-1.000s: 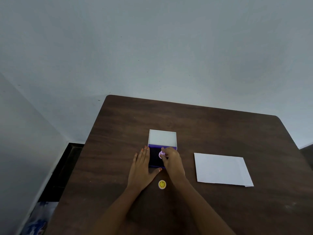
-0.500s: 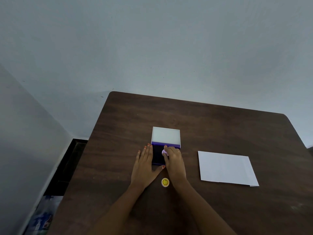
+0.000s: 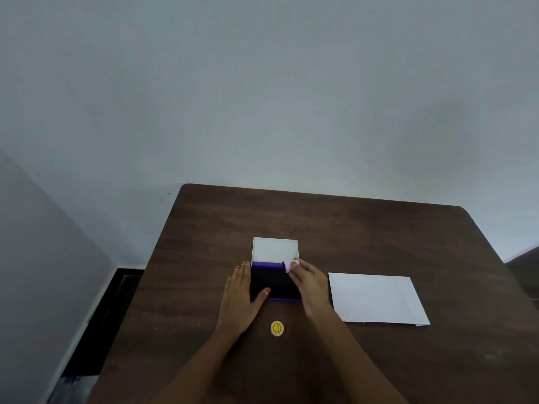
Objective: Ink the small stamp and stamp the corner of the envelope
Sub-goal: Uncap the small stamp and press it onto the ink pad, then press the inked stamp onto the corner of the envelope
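Observation:
A purple ink pad (image 3: 274, 282) lies open on the brown table (image 3: 364, 228), its white lid (image 3: 275, 249) flipped back behind it. My right hand (image 3: 310, 282) pinches a small pink stamp (image 3: 288, 266) at the pad's far right corner, tilted on its side. My left hand (image 3: 240, 295) lies flat against the pad's left edge, thumb on its front corner. A white envelope (image 3: 376, 298) lies flat to the right of the pad.
A small round yellow cap (image 3: 277, 328) with a smiley face lies on the table in front of the pad, between my forearms. The table stands against a pale wall; dark floor shows past its left edge.
My right hand has lifted the pink stamp off the pad's middle and drawn it to the far right corner, uncovering the dark ink surface. The left hand stays at the pad.

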Demonstrator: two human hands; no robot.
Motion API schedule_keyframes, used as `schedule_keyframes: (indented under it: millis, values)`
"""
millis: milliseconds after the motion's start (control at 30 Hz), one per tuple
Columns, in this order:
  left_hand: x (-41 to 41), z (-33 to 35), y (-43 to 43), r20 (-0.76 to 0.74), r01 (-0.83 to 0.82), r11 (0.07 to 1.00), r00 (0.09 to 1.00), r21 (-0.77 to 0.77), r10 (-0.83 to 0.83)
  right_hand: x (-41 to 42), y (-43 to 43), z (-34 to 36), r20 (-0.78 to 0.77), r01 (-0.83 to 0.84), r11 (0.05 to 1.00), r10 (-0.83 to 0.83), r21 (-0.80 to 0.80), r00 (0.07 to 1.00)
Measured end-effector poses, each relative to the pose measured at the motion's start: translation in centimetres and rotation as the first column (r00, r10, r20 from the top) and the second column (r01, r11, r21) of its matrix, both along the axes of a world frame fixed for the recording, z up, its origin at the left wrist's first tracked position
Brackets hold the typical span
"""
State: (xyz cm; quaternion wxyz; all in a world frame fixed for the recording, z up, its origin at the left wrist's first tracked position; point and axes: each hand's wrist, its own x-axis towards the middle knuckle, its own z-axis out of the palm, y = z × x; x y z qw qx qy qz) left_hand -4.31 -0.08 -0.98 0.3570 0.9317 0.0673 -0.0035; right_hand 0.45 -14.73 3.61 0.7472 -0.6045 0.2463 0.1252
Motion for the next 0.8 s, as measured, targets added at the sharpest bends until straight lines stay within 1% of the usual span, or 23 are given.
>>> schedule_keyframes:
  millis: [33, 67, 100, 167, 233, 367, 467, 533, 633, 733, 800]
  values:
    - [0.2, 0.4, -0.1, 0.022, -0.02, 1.0, 1.0, -0.011, 0.02, 0.0, -0.5, 0.6, -0.116, 0.088, 0.956, -0.057, 0.28, 0.992]
    - [0.4, 0.8, -0.2, 0.047, -0.037, 0.999, 0.998, -0.021, 0.038, 0.0, -1.2, 1.1, -0.202, 0.169, 0.875, -0.084, 0.454, 0.976]
    - [0.6, 1.3, -0.4, 0.07, -0.048, 0.999, 0.996, -0.025, 0.05, -0.1, -1.9, 1.5, -0.247, 0.218, 0.81, -0.093, 0.545, 0.964]
    - [1.1, 2.0, -1.0, 0.111, -0.058, 0.998, 0.992, -0.02, 0.06, -0.5, -3.1, 2.2, -0.266, 0.251, 0.742, -0.102, 0.621, 0.959]
    - [1.5, 2.6, -2.0, 0.137, -0.048, 0.999, 0.989, -0.026, 0.051, -1.0, -4.2, 2.8, -0.275, 0.269, 0.712, -0.11, 0.649, 0.955]
    - [2.4, 3.0, -5.4, 0.171, 0.04, 0.999, 0.985, -0.02, -0.036, -1.2, -6.9, 3.4, -0.269, 0.297, 0.704, -0.154, 0.646, 0.951]
    - [3.0, 2.9, -8.8, 0.169, 0.087, 0.996, 0.982, -0.003, -0.085, -1.2, -9.8, 3.4, -0.219, 0.285, 0.747, -0.189, 0.6, 0.957]
    - [3.4, 2.5, -11.2, 0.158, 0.134, 0.991, 0.978, 0.006, -0.133, -1.3, -12.1, 3.3, -0.206, 0.292, 0.759, -0.21, 0.582, 0.956]
    - [4.0, 1.8, -15.4, 0.115, 0.209, 0.978, 0.972, -0.005, -0.207, -1.2, -16.0, 3.3, -0.196, 0.325, 0.726, -0.26, 0.605, 0.945]
    - [4.6, 1.3, -19.9, 0.104, 0.276, 0.961, 0.955, 0.018, -0.277, -0.8, -20.0, 3.2, -0.181, 0.367, 0.694, -0.329, 0.62, 0.927]
    - [4.9, 1.0, -22.8, 0.1, 0.302, 0.953, 0.948, 0.018, -0.302, -0.4, -22.6, 3.0, -0.164, 0.389, 0.703, -0.367, 0.595, 0.916]
